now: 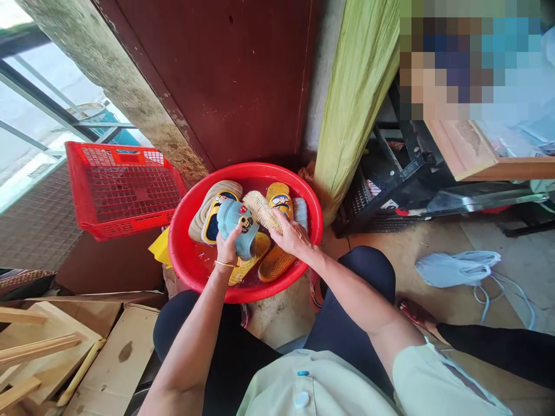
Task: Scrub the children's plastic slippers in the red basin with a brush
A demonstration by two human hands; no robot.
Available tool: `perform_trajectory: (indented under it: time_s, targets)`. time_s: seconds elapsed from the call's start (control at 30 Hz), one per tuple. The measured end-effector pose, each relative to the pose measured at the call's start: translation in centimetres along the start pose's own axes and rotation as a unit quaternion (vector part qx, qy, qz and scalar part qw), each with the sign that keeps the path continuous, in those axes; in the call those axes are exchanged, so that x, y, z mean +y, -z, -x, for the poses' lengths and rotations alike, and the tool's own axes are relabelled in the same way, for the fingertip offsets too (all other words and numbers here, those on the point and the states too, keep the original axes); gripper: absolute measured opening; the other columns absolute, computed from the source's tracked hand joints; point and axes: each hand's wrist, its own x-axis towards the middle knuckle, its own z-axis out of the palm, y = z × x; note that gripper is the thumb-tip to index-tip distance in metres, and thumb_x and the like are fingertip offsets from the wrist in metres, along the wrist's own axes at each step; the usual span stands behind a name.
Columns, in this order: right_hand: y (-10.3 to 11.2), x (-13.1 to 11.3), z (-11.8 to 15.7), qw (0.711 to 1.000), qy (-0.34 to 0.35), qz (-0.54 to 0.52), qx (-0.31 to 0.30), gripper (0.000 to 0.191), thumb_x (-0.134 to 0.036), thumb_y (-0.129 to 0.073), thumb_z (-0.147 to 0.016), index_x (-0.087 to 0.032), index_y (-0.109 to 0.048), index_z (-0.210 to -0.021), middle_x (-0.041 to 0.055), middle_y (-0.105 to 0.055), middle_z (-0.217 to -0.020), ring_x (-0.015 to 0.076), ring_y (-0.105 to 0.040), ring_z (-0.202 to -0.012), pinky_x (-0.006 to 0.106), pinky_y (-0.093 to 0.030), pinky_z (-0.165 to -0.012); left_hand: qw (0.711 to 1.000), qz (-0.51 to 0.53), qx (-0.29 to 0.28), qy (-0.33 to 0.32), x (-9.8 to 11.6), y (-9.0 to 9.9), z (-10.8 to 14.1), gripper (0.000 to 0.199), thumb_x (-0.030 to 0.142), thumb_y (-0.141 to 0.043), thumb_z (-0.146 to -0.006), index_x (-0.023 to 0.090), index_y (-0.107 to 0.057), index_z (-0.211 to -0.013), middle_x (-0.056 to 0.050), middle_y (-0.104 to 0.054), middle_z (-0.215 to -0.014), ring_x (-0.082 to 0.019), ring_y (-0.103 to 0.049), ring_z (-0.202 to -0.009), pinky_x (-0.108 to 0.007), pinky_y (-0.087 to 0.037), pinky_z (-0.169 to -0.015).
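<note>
Over there, the left hand [226, 248] grips a light-blue rubber slipper [233, 219] with a cartoon face. Just right of that grip, the right hand [295, 236] clasps a pale, stiff-bristled oval brush [259, 207]. Below both grips, yellow patterned slippers [276, 266] lie in a round red plastic basin [177, 248]; left of them stands a red plastic lattice crate [130, 222].

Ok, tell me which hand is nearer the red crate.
Left. The left hand, holding the light-blue shoe over the basin, is right of the red crate in the picture; the right hand, on the brush, is farther right, beyond the shoe.
</note>
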Motion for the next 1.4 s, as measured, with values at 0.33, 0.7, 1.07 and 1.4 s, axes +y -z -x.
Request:
perform_trajectory:
  time_s: [0.33,0.7,1.07,1.4]
  targets:
    - [2.2,0.7,0.6,0.972,0.093,-0.140,0.164,0.064,-0.041,-0.053,-0.094,-0.016,-0.043,-0.152,0.0141,-0.063,-0.145,0.0268,-0.064,-0.127,0.038,-0.052,-0.109,1.000,0.005,-0.001,0.018,-0.2,-0.2,0.1,0.067,0.049,-0.084,-0.070,0.020,-0.066,-0.128,-0.008,-0.075,-0.119,-0.030,-0.070,-0.113,-0.042,-0.057,-0.098]
    - [4.7,1.7,1.8,0.929,0.150,-0.150,0.304,0.067,-0.055,-0.050,-0.096,-0.023,-0.039,-0.153,0.0125,-0.064,-0.141,0.0262,-0.065,-0.128,0.040,-0.055,-0.109,0.998,0.012,-0.042,0.040,-0.9,-0.2,0.3,0.080,0.044,-0.087,-0.069,0.020,-0.060,-0.141,-0.010,-0.072,-0.130,-0.029,-0.069,-0.116,-0.042,-0.058,-0.099]
    - [2.0,-0.8,0.9,0.974,0.187,-0.051,0.117,0.064,-0.045,-0.045,-0.104,-0.020,-0.036,-0.162,0.0112,-0.062,-0.147,0.0235,-0.062,-0.131,0.035,-0.056,-0.106,0.999,-0.004,-0.021,0.028,-0.6,-0.1,0.1,0.056,0.047,-0.085,-0.069,0.018,-0.067,-0.114,-0.005,-0.074,-0.103,-0.023,-0.069,-0.090,-0.035,-0.058,-0.081]
    - [2.2,1.2,-0.5,0.982,0.109,-0.077,0.133,0.057,-0.035,-0.039,-0.106,-0.019,-0.042,-0.161,0.0134,-0.063,-0.146,0.0265,-0.061,-0.133,0.040,-0.051,-0.113,0.999,-0.001,-0.049,0.012,1.5,-0.7,1.8,0.062,0.050,-0.085,-0.070,0.016,-0.071,-0.120,-0.009,-0.077,-0.109,-0.029,-0.073,-0.101,-0.040,-0.059,-0.090]
